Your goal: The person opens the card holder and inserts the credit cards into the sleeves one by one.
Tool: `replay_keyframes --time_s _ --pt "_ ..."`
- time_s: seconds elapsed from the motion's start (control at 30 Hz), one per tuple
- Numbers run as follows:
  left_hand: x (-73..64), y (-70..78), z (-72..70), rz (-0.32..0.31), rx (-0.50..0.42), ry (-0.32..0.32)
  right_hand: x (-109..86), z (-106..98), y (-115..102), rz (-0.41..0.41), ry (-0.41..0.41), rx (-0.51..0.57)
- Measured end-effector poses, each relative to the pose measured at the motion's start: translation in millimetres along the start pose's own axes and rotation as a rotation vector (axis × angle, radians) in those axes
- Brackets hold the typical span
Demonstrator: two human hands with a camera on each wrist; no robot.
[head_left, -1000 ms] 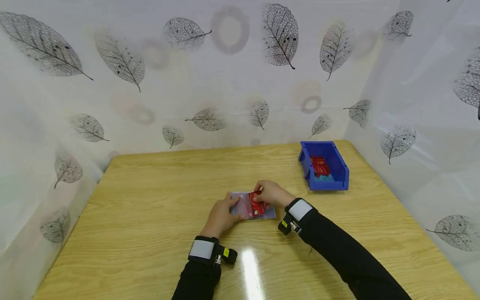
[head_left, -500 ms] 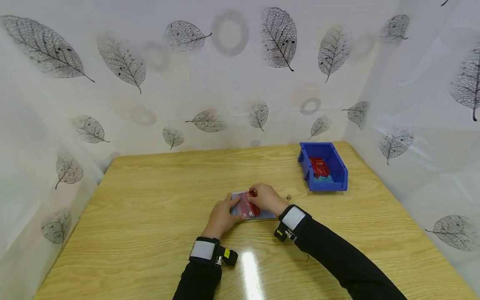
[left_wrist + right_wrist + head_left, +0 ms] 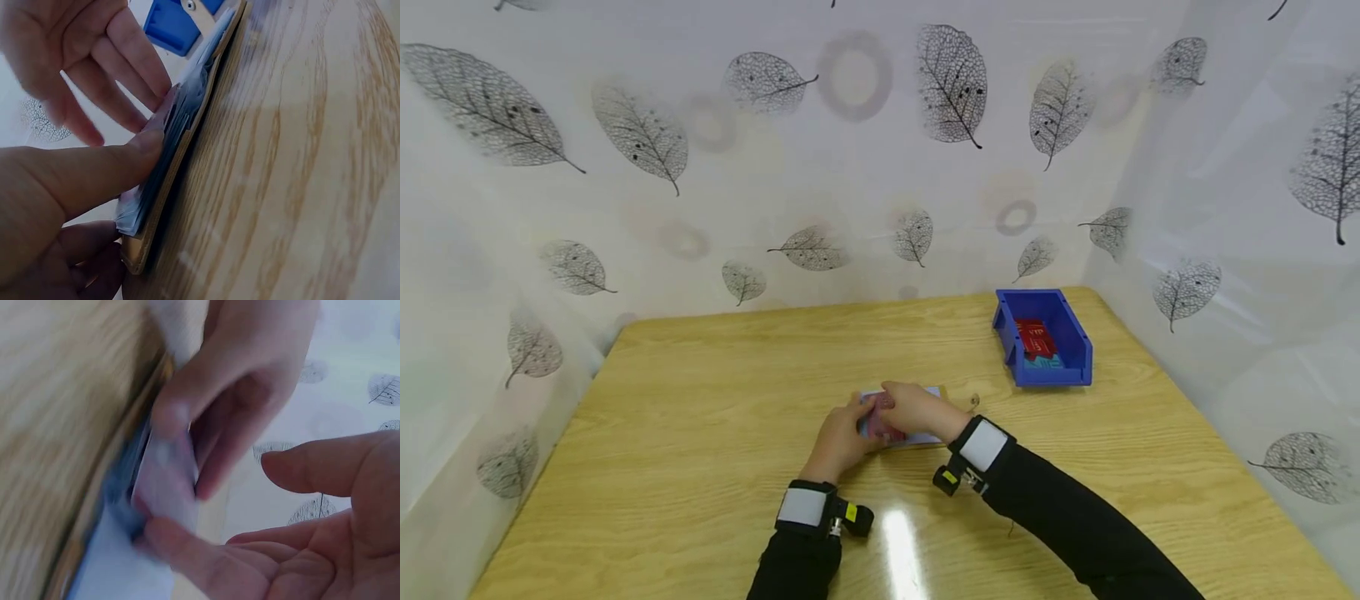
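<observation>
A card holder with a tan cover and a stack of clear plastic sleeves lies opened on the table. My left hand grips its left edge, thumb on the top sleeve and fingers at the edge. A reddish card shows through the top sleeve, partly covered by both hands. My right hand lies over the middle of the holder. In the right wrist view, its fingertips touch the pinkish sleeve while its thumb stands apart from it.
A blue bin stands at the back right, with red cards and a teal card inside. The holder's tan strap with a metal snap sticks out toward the bin. A leaf-patterned curtain borders the table.
The red card, earlier pinched in my right hand, has slid leftward into the clear sleeve. My right hand has moved left and its thumb has let go. The left hand keeps its place.
</observation>
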State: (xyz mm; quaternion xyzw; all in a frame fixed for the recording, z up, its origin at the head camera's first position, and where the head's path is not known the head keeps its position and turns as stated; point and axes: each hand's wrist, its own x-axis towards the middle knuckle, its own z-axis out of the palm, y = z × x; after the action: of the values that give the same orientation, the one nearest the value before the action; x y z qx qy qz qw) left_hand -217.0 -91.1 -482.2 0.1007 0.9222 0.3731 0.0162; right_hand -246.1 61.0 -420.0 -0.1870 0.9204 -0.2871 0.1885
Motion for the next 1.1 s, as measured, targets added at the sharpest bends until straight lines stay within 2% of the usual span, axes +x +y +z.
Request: replay_keyframes --time_s 0.1,0.17,0.3,0.4,0.47,0.53,0.67,0.73,0.8,0.87,1.0,1.1 --pt "0.4 -1.3 -1.0 0.037 0.036 0.015 -1.2 3 -3 -0.022 -0.065 0.083" --pt "1.1 -1.6 -3.2 0.039 0.037 0.014 -1.1 3 -3 -0.028 -0.07 0.094" --pt "1.9 -0.5 -5.9 -0.026 -0.004 -0.033 -3.5 -7 6 -0.038 -0.021 0.056" --pt "1.8 0.8 -6.7 -0.077 -0.03 -0.063 -4.6 -26 20 -0.046 0.05 0.046" --pt "1.3 1.3 -6.4 -0.096 -0.046 -0.07 -4.3 -44 35 -0.04 0.131 0.06" --pt "1.0 1.2 -6.0 -0.101 -0.054 -0.071 -5.9 -65 54 -0.003 0.248 0.084" --pt "-0.4 0.5 -5.7 -0.09 -0.063 -0.068 -10.3 -106 101 0.125 0.528 0.129" --pt "-1.1 0.5 -6.2 -0.089 -0.064 -0.066 -12.1 -121 124 0.206 0.616 0.128" --pt "-1.8 0.9 -7.1 -0.084 -0.061 -0.064 -11.9 -131 146 0.279 0.623 0.087" --pt "-1.9 0.5 -7.4 -0.085 -0.061 -0.062 -10.7 -134 165 0.322 0.581 0.021" --pt "-2.2 -1.1 -7.4 -0.071 -0.063 -0.063 -7.4 -127 194 0.328 0.48 -0.147" --pt "-2.7 -1.1 -6.6 -0.058 -0.073 -0.063 -6.8 -119 203 0.33 0.437 -0.228"
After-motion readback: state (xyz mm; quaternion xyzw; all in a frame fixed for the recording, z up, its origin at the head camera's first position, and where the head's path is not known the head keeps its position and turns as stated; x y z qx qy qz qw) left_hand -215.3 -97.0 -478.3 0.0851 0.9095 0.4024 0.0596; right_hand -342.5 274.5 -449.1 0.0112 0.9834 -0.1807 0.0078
